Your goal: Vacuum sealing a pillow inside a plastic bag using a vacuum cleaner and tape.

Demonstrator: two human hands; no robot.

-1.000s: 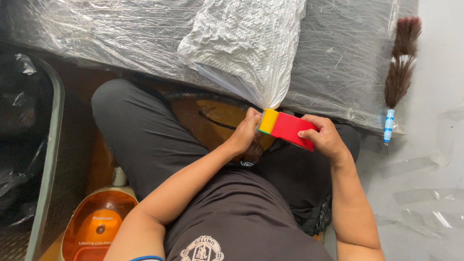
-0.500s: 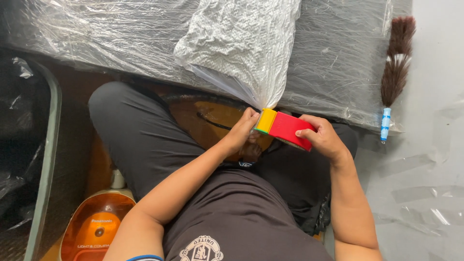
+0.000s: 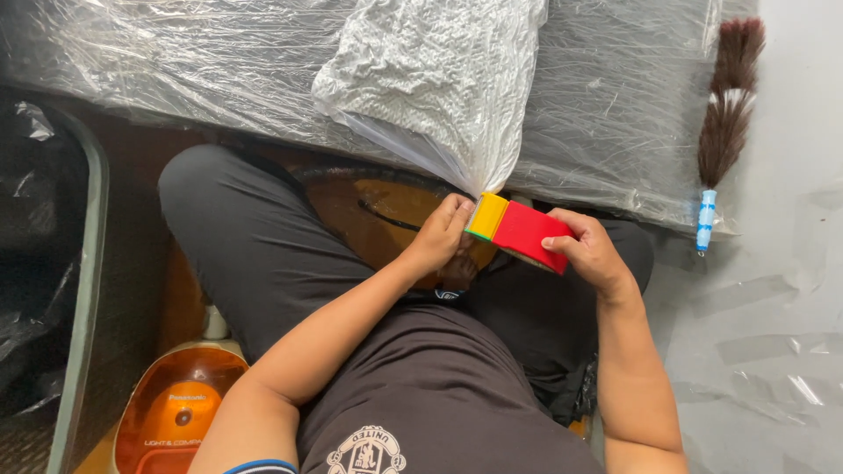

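Hands first: our right hand [image 3: 590,253] is wrapped around the red end of a red, yellow and green plastic block [image 3: 518,230], thumb on the top face and fingers curled under it. Our left hand [image 3: 439,235] is pinching the yellow end of the same block, at the place where the gathered neck of a clear plastic bag filled with white crumpled cloth [image 3: 439,83] meets it. The block sits close to the centre of the view, tilted so that the yellow end points to 10 o'clock and the red end to 4 o'clock.

At 12 o'clock from the hands the bag widens and lies on a long surface covered with wrinkled clear plastic film [image 3: 176,61], which goes across the whole top of the view. Below the hands we see our dark grey trousers [image 3: 255,246] and, between the knees, a round brown wooden stool [image 3: 378,211].

At 2 o'clock, well apart, a dark brown feather duster with a blue and white handle [image 3: 722,132] rests against a pale wall. At 8 o'clock an orange round appliance [image 3: 176,412] stands on the floor. At 9 o'clock a black plastic bag [image 3: 35,254] sits in a grey-rimmed container.
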